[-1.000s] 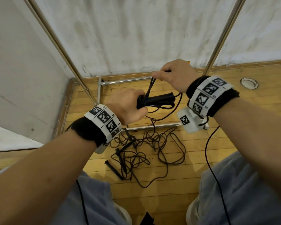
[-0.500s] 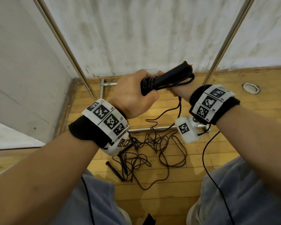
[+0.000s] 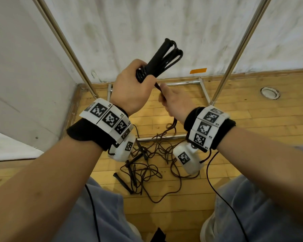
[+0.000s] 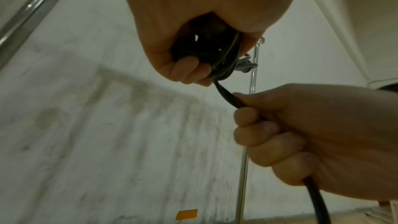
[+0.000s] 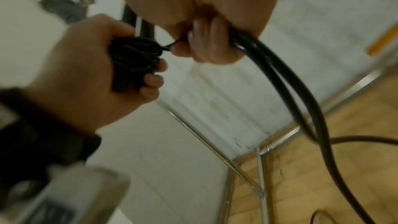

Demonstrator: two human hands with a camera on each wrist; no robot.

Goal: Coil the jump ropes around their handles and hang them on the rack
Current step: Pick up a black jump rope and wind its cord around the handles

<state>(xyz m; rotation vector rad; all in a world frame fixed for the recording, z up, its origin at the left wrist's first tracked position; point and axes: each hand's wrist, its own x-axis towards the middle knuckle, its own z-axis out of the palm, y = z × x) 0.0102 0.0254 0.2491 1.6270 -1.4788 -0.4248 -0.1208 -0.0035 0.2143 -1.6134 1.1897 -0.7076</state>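
My left hand (image 3: 129, 89) grips the lower end of a pair of black jump rope handles (image 3: 162, 57), which point up and to the right with several turns of cord wound round their base. In the left wrist view the coil (image 4: 211, 54) sits in the curled fingers. Just below, my right hand (image 3: 175, 102) holds the doubled black cord (image 4: 226, 96) taut from the coil; the cord runs through its fist and hangs down (image 5: 290, 91) to the floor. The rack's metal poles (image 3: 234, 60) rise on both sides.
A tangle of dark ropes and loose handles (image 3: 147, 165) lies on the wooden floor between my knees, across the rack's base bars (image 3: 164, 137). White walls close the back and left. A round floor fitting (image 3: 269, 92) lies at the right.
My left hand has raised the handles and tipped them from level to steeply upward. My right hand has dropped from above the handles to below them, pulling the cord down.
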